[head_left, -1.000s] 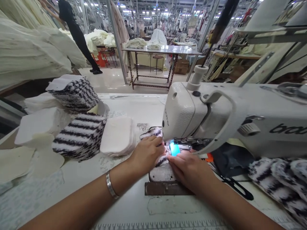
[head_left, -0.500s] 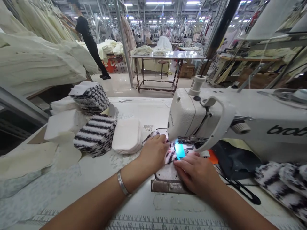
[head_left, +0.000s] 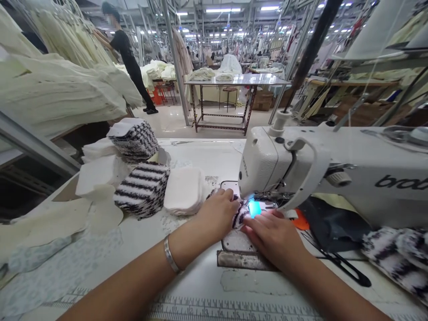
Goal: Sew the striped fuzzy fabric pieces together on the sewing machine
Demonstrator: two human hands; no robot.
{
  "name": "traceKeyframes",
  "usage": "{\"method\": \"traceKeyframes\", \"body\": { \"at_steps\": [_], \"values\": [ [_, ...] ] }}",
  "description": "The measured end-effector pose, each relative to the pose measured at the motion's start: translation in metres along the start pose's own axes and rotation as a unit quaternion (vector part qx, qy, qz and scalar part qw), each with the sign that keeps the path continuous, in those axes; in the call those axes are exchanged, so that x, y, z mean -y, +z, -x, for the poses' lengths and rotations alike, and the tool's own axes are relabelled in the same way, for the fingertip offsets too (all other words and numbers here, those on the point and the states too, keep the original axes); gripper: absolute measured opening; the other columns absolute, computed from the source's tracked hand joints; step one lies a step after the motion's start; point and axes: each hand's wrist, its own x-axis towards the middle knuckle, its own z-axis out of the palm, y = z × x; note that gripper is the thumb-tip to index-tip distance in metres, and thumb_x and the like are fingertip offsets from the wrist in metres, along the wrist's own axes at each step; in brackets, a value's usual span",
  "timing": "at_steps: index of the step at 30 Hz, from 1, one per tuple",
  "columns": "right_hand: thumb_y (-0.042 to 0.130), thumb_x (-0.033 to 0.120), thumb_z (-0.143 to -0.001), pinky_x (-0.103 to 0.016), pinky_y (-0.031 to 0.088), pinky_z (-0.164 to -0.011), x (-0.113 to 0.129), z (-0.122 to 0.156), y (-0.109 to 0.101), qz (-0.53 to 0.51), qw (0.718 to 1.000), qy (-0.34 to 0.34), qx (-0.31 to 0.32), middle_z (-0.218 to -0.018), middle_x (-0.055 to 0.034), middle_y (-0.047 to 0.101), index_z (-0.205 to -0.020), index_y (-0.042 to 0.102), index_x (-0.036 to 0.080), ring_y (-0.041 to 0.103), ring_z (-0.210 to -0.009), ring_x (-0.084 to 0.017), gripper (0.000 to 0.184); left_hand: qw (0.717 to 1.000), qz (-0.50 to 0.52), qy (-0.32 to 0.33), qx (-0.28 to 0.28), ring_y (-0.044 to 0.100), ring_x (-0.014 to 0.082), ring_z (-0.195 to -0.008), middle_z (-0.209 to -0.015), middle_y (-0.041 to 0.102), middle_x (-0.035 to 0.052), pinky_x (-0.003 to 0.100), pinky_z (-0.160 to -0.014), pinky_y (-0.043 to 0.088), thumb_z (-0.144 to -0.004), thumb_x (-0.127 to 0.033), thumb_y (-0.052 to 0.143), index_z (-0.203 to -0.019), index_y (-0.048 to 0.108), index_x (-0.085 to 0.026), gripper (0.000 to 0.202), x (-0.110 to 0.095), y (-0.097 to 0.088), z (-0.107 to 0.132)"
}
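A striped black-and-white fluffy fabric piece (head_left: 238, 219) lies under the needle area of the white sewing machine (head_left: 264, 162), lit by a bright bluish lamp. My left hand (head_left: 219, 208) has its fingers curled down on the fabric's left side, just left of the presser foot. On the near right side, my right hand (head_left: 276, 229) pinches the fabric's edge, fingertips close to the left hand. Fingers and machine head hide much of the piece and the needle.
Left of the hands stand a stack of white fabric pieces (head_left: 183, 191) and striped stacks (head_left: 142, 189). At right lie a dark cloth (head_left: 329, 223), a black-handled tool (head_left: 349, 267) and more striped fabric (head_left: 397, 258). A printed ruler (head_left: 214, 307) runs along the front. A person (head_left: 129, 58) stands beyond.
The view has shifted slightly, so the scene sits further right. My right hand has edged a little closer to my left hand at the fabric. Both hands stay on the piece.
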Motion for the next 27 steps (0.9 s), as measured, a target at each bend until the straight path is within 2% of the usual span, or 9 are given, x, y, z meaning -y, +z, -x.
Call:
{"method": "traceKeyframes", "body": {
  "at_steps": [4,7,10,14,17,19,21,24,27],
  "values": [
    [0.036,0.019,-0.093,-0.028,0.028,-0.065,-0.006,0.003,-0.003,-0.015,0.998,-0.036,0.042,-0.057,0.0011,0.05,-0.065,0.053,0.018,0.045,-0.057,-0.013,0.032,0.997,-0.016,-0.038,0.063,0.05,0.0225,-0.088,-0.097,0.053,0.0106,0.033,-0.072,0.047,-0.081,-0.009,0.046,-0.094,0.06,-0.014,0.02,-0.016,-0.009,0.016],
    [0.031,0.018,-0.094,-0.028,0.029,-0.067,-0.012,0.004,-0.009,-0.037,0.994,-0.065,0.078,-0.058,0.0016,0.052,-0.068,0.053,0.018,0.045,-0.057,-0.013,0.034,0.994,-0.027,-0.056,0.084,0.051,0.0228,-0.085,-0.095,0.053,0.0114,0.034,-0.069,0.047,-0.081,-0.007,0.046,-0.093,0.06,-0.012,0.019,-0.025,-0.017,0.024],
    [0.029,0.016,-0.093,-0.028,0.028,-0.069,-0.011,0.004,-0.014,-0.045,0.992,-0.072,0.098,-0.06,0.0013,0.053,-0.07,0.054,0.019,0.046,-0.059,-0.013,0.034,0.999,-0.025,-0.005,0.037,0.051,0.0241,-0.085,-0.092,0.054,0.0104,0.036,-0.07,0.047,-0.082,-0.008,0.046,-0.088,0.059,-0.012,0.016,-0.025,-0.014,0.021],
    [0.033,0.017,-0.092,-0.029,0.027,-0.068,-0.002,0.005,-0.014,-0.081,0.989,-0.044,0.112,-0.064,0.0005,0.055,-0.073,0.053,0.019,0.046,-0.062,-0.015,0.028,0.994,0.026,0.085,-0.06,0.048,0.0216,-0.087,-0.094,0.055,0.0071,0.034,-0.076,0.046,-0.085,-0.011,0.047,-0.096,0.055,-0.014,0.014,-0.011,0.007,0.011],
    [0.036,0.02,-0.092,-0.03,0.026,-0.069,0.002,0.009,-0.013,-0.108,0.986,0.003,0.127,-0.065,0.0008,0.055,-0.075,0.053,0.019,0.046,-0.064,-0.015,0.024,0.989,0.074,0.099,-0.079,0.047,0.0196,-0.092,-0.101,0.054,0.0058,0.032,-0.083,0.043,-0.087,-0.01,0.045,-0.1,0.051,-0.014,0.015,0.002,0.022,0.012],
    [0.037,0.021,-0.092,-0.03,0.026,-0.07,0.002,0.011,-0.01,-0.111,0.985,0.014,0.13,-0.065,0.0011,0.055,-0.074,0.053,0.02,0.047,-0.065,-0.015,0.024,0.986,0.1,0.103,-0.083,0.046,0.0188,-0.096,-0.106,0.054,0.0048,0.031,-0.087,0.041,-0.09,-0.013,0.043,-0.101,0.051,-0.015,0.014,0.008,0.026,0.015],
    [0.035,0.022,-0.093,-0.029,0.027,-0.07,0.0,0.014,-0.004,-0.099,0.99,0.007,0.105,-0.065,0.0017,0.056,-0.072,0.051,0.02,0.048,-0.063,-0.014,0.027,0.985,0.106,0.107,-0.081,0.046,0.0184,-0.098,-0.108,0.053,0.0034,0.031,-0.087,0.04,-0.09,-0.014,0.044,-0.1,0.051,-0.018,0.013,0.01,0.026,0.017],
    [0.026,0.026,-0.096,-0.028,0.028,-0.067,-0.005,0.014,0.012,-0.025,0.999,-0.048,0.003,-0.056,0.0033,0.053,-0.065,0.047,0.02,0.047,-0.055,-0.013,0.038,0.985,0.075,0.133,-0.08,0.048,0.0181,-0.093,-0.102,0.055,0.0013,0.03,-0.081,0.04,-0.087,-0.018,0.051,-0.097,0.053,-0.021,0.01,0.013,0.027,0.011],
    [0.024,0.025,-0.097,-0.029,0.029,-0.064,-0.013,0.014,0.027,0.044,0.994,-0.077,-0.057,-0.045,0.0044,0.045,-0.059,0.042,0.02,0.042,-0.046,-0.013,0.043,0.977,0.029,0.175,-0.118,0.05,0.0162,-0.083,-0.094,0.057,-0.0007,0.028,-0.07,0.038,-0.083,-0.025,0.058,-0.089,0.053,-0.022,0.008,0.018,0.034,-0.001]
  ]
}}
